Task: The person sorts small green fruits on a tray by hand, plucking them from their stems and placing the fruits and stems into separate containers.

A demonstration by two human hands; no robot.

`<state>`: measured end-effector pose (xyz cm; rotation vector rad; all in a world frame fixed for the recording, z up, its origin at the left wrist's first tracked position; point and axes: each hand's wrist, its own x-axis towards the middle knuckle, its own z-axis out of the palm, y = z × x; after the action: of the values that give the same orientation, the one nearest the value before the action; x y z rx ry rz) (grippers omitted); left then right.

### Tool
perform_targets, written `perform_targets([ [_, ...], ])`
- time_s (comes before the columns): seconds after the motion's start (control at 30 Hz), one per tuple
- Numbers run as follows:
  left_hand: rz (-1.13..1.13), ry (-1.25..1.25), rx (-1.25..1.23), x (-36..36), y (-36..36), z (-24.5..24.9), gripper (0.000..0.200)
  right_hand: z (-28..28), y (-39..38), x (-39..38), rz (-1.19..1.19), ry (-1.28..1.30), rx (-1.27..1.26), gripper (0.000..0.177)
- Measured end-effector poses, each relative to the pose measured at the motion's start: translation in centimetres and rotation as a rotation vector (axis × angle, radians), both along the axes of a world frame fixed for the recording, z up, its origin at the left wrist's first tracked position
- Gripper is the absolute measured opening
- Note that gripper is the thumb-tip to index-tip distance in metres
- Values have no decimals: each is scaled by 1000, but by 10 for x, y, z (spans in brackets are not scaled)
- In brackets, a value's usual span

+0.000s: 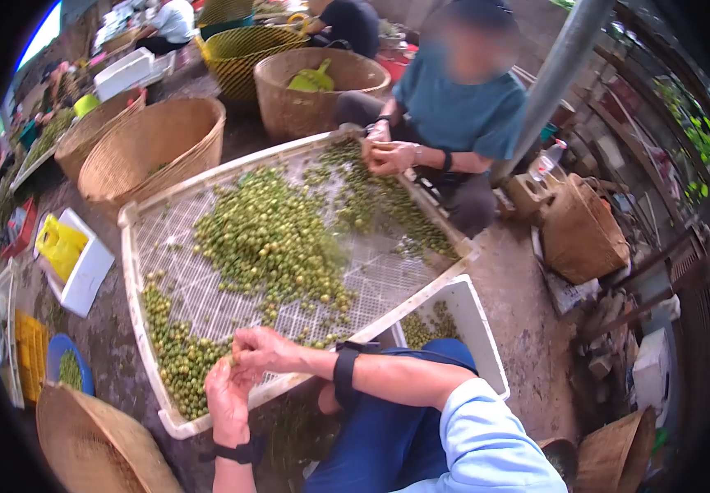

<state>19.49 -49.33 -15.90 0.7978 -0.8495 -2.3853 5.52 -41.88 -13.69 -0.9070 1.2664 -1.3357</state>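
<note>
A large white perforated tray lies in front of me, covered with heaps of small green fruits. My left hand and my right hand meet at the tray's near edge, fingers pinched together on one small green fruit between them. Both wrists wear black bands. Across the tray a person in a teal shirt holds their hands together over the far edge, also on fruit.
A small white crate holding a few fruits sits by my right knee. Woven baskets stand beyond the tray, another basket at lower left. A white box with a yellow item lies left. A metal pole rises on the right.
</note>
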Motion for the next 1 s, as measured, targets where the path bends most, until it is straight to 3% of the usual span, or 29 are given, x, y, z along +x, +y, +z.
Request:
perform_targets([
  [0.1, 3, 9, -102, 4, 3, 4, 11, -9, -6, 8, 26, -26, -3, 12],
  [0.2, -14, 37, -79, 1, 2, 5, 11, 1, -1, 11, 14, 257, -28, 10],
  [0.3, -110, 22, -80, 4, -3, 1, 12, 15, -1, 12, 84, 181, -12, 9],
  [0.43, -12, 49, -21, -4, 5, 16, 23, 28, -2, 9, 2, -84, 17, 5],
  [0.5, 31, 138, 109, 0, 0, 1, 24, 29, -2, 7, -87, -63, -57, 4],
  [0.53, 22, 171, 131, 1, -2, 4, 20, 32, -3, 4, -83, 2, -58, 6],
  [0.6, -5, 173, 173, 4, -5, 11, 18, 32, 1, 3, -153, 385, 84, 8],
  [0.7, 39, 172, 127, 4, -4, 6, 14, 28, 0, 8, -166, 451, 63, 7],
  [0.77, 63, 159, 123, 2, -2, 7, 12, 25, -1, 10, -159, 686, -164, 9],
  [0.9, 85, 77, 125, 4, -1, 10, 8, 26, 0, 17, -101, 970, -197, 16],
  [1.0, 125, 28, 116, 4, 1, 7, 9, 24, 0, 19, -58, 1011, -178, 15],
])
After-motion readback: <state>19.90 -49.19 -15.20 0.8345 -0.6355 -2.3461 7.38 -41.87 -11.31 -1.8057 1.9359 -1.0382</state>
